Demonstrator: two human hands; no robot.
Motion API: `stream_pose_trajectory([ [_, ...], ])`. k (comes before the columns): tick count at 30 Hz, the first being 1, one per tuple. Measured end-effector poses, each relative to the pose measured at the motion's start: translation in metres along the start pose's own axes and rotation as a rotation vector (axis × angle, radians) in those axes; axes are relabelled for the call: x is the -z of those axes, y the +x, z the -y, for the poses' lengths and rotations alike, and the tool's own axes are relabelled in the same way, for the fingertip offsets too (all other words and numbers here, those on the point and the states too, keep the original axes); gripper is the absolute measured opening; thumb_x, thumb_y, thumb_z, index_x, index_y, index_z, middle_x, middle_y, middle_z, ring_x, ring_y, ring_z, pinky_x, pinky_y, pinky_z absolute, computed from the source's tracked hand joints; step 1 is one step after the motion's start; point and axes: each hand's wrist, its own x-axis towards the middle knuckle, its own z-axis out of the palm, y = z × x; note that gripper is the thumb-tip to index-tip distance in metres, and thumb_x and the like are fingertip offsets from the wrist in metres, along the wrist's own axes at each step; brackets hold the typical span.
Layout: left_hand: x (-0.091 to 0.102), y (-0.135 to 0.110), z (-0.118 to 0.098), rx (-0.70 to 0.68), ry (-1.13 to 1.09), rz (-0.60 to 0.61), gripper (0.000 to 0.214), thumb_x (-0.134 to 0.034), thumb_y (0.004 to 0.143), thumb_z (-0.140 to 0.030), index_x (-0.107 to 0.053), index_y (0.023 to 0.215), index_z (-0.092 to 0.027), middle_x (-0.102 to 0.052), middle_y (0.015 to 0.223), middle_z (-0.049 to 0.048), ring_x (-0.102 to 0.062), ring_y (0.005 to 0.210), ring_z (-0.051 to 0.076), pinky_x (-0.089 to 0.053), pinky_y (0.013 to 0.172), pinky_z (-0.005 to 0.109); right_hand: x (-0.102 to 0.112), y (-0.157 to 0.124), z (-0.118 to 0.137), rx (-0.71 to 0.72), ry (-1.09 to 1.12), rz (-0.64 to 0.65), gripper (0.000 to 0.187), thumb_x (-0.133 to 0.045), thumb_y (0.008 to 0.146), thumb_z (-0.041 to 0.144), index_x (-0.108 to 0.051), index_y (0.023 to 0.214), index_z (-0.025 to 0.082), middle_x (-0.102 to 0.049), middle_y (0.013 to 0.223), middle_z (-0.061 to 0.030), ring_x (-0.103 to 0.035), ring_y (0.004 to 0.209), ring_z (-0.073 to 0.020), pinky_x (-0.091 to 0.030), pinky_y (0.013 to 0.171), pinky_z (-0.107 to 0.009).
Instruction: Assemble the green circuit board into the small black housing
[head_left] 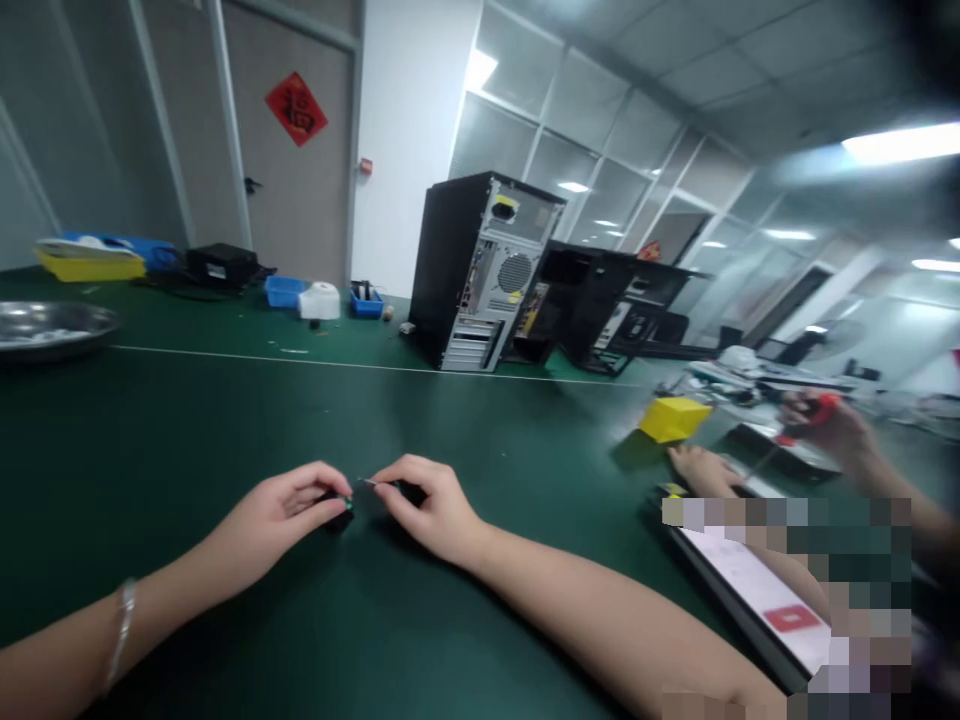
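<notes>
Over the green tabletop [225, 420], my left hand [289, 510] pinches a small dark piece with a green spot [347, 503]. Its kind is too small to make out. A silvery bracelet [125, 620] circles my left wrist. Just to the right, my right hand [435, 505] has thumb and forefinger closed on a thin, short metal piece [367, 482], which points toward the left hand. A small gap shows between the two hands' fingertips. Part of what lies inside the right hand's grip is hidden.
A black computer tower [457, 270] stands at the back, with opened computer cases [622, 300] beside it. A metal bowl [56, 320] sits at left. At right, another person's hand holds a red-handled screwdriver [814, 412] near a yellow box [673, 418].
</notes>
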Motion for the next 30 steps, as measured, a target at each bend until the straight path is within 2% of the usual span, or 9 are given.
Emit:
stream_pose_trajectory([
  [10,0.003,0.003,0.010,0.048,0.078,-0.034,0.027,-0.066,0.080,-0.049,-0.070,0.095,-0.026,-0.070,0.096,0.0047,-0.068,0.094,0.026,-0.058,0.084,0.033,0.007,-0.004,0.001,-0.017,-0.052,-0.003,0.017,-0.056,0.093,0.025,-0.071,0.095,0.017,-0.073,0.091,-0.0061,-0.068,0.084,-0.0149,-0.053,0.081,-0.026],
  [17,0.001,-0.003,0.000,0.042,0.060,-0.038,0.027,-0.066,0.079,-0.048,-0.069,0.092,-0.025,-0.070,0.094,0.0047,-0.068,0.092,0.025,-0.057,0.084,0.033,0.005,-0.008,0.006,-0.010,-0.040,-0.009,0.016,-0.056,0.093,0.025,-0.071,0.096,0.018,-0.072,0.091,-0.0053,-0.067,0.084,-0.0146,-0.053,0.081,-0.026],
  [24,0.001,-0.007,-0.004,0.015,0.158,0.070,0.027,-0.060,0.086,-0.047,-0.069,0.098,-0.025,-0.071,0.095,0.0032,-0.067,0.091,0.023,-0.053,0.084,0.033,0.006,-0.008,0.009,-0.017,-0.015,-0.028,0.015,-0.057,0.093,0.024,-0.071,0.094,0.019,-0.073,0.090,-0.0052,-0.068,0.084,-0.0156,-0.053,0.080,-0.027],
  [30,0.003,-0.014,-0.009,-0.097,0.331,0.109,0.020,-0.056,0.090,-0.038,-0.069,0.096,-0.024,-0.068,0.100,0.0027,-0.063,0.095,0.021,-0.048,0.088,0.033,0.003,-0.007,0.009,-0.047,0.020,-0.048,0.015,-0.058,0.092,0.025,-0.072,0.093,0.019,-0.073,0.087,-0.0052,-0.067,0.081,-0.0164,-0.052,0.077,-0.028],
])
